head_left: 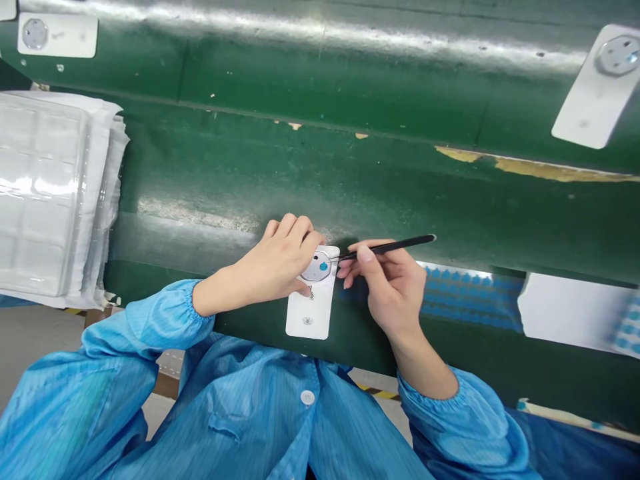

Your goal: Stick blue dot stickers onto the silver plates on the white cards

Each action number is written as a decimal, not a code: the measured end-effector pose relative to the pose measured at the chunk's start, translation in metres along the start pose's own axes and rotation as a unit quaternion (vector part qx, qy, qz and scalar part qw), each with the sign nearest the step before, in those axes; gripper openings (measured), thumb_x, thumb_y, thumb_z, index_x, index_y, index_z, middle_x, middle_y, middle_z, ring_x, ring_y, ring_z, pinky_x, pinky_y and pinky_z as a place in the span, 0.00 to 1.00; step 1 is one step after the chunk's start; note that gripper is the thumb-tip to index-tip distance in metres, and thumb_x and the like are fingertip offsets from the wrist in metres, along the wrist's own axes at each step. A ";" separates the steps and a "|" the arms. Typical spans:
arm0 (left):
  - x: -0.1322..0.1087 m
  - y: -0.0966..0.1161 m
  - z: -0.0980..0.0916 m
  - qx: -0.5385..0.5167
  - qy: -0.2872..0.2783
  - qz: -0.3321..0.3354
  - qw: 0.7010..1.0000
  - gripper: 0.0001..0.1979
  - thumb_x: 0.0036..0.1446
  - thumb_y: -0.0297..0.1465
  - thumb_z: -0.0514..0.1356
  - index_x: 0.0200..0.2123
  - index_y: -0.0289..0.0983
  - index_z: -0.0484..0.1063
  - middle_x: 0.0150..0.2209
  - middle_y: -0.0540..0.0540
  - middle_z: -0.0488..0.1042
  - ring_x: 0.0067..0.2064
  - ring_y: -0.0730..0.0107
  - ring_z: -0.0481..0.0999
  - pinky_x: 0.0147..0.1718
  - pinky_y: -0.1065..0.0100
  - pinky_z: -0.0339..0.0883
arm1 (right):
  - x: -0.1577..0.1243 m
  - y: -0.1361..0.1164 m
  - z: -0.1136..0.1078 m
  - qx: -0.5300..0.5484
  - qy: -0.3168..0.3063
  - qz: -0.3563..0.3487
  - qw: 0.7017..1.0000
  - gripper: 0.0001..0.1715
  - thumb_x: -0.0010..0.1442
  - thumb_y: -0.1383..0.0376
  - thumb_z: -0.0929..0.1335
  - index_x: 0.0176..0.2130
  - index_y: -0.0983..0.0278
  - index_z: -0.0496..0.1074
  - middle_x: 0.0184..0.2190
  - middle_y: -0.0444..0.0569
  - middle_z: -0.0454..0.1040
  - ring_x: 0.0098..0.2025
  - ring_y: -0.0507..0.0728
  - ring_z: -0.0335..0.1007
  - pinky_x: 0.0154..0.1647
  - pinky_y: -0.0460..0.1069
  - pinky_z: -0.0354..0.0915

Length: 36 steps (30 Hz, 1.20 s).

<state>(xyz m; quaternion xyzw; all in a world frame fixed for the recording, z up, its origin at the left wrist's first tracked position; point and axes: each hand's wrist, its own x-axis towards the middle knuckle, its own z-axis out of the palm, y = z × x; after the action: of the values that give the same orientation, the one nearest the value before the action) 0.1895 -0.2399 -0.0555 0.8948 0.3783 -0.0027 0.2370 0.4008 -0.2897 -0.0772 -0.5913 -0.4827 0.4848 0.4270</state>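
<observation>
A white rectangular plate point(309, 317) with rounded corners lies on the green work surface close to my body. Set into its far end is a round silvery disc point(314, 272), which carries a small blue dot point(324, 267). My left hand point(277, 260) grips the plate by its left side, fingers bent over the far end and thumb on the near side of the disc. Black tweezers point(405, 245) sit between the thumb and fingers of my right hand point(395, 287). Their tips reach the right edge of the disc, beside the blue dot.
Right of my hand lies a clear strip with rows of blue dots point(465, 293), then a white sheet point(565, 310). Stacked clear plastic trays point(40, 200) stand at left. Similar white plates lie far left point(73, 37) and far right point(585, 110). A raised ledge has chipped edges point(545, 168).
</observation>
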 end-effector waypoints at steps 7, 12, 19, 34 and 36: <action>-0.004 -0.016 -0.003 -0.441 0.076 0.008 0.894 0.22 0.60 0.28 0.69 0.50 0.39 0.60 0.46 0.46 0.73 0.43 0.66 0.76 0.37 0.68 0.69 | 0.005 -0.011 0.004 -0.030 0.080 -0.123 0.989 0.15 0.74 0.49 0.67 0.43 0.57 0.72 0.42 0.52 0.75 0.44 0.63 0.76 0.47 0.58 0.75; -0.002 -0.021 0.000 -0.578 0.135 -0.053 0.803 0.24 0.58 0.36 0.72 0.49 0.39 0.62 0.44 0.47 0.74 0.41 0.69 0.76 0.35 0.71 0.70 | 0.017 -0.028 0.013 0.032 -0.120 0.035 0.992 0.21 0.67 0.45 0.74 0.45 0.59 0.77 0.37 0.48 0.77 0.35 0.58 0.75 0.31 0.50 0.71; -0.003 -0.019 0.006 -0.561 0.160 -0.060 0.810 0.22 0.59 0.36 0.71 0.50 0.40 0.62 0.45 0.46 0.73 0.41 0.68 0.75 0.36 0.70 0.69 | 0.028 -0.028 0.027 0.063 -0.101 0.075 0.990 0.25 0.59 0.44 0.79 0.37 0.61 0.76 0.28 0.45 0.76 0.27 0.55 0.71 0.25 0.48 0.66; 0.000 -0.008 0.005 -0.663 0.206 -0.131 0.708 0.22 0.59 0.42 0.70 0.47 0.40 0.64 0.35 0.52 0.70 0.31 0.74 0.69 0.28 0.73 0.65 | 0.014 -0.010 0.034 0.030 -0.115 -0.038 0.992 0.18 0.71 0.49 0.71 0.51 0.58 0.73 0.37 0.47 0.76 0.33 0.58 0.73 0.30 0.52 0.70; 0.000 -0.005 0.005 -0.652 0.212 -0.152 0.711 0.21 0.59 0.42 0.70 0.46 0.40 0.63 0.33 0.52 0.70 0.29 0.75 0.68 0.27 0.73 0.63 | 0.011 -0.004 0.034 -0.005 -0.110 -0.063 0.992 0.16 0.73 0.50 0.70 0.51 0.58 0.72 0.37 0.48 0.76 0.34 0.59 0.73 0.31 0.52 0.70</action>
<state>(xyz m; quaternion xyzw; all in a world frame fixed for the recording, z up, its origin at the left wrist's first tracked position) 0.1873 -0.2390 -0.0624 0.4249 0.4575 0.3988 0.6716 0.3677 -0.2768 -0.0808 -0.5047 -0.5661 0.5164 0.3977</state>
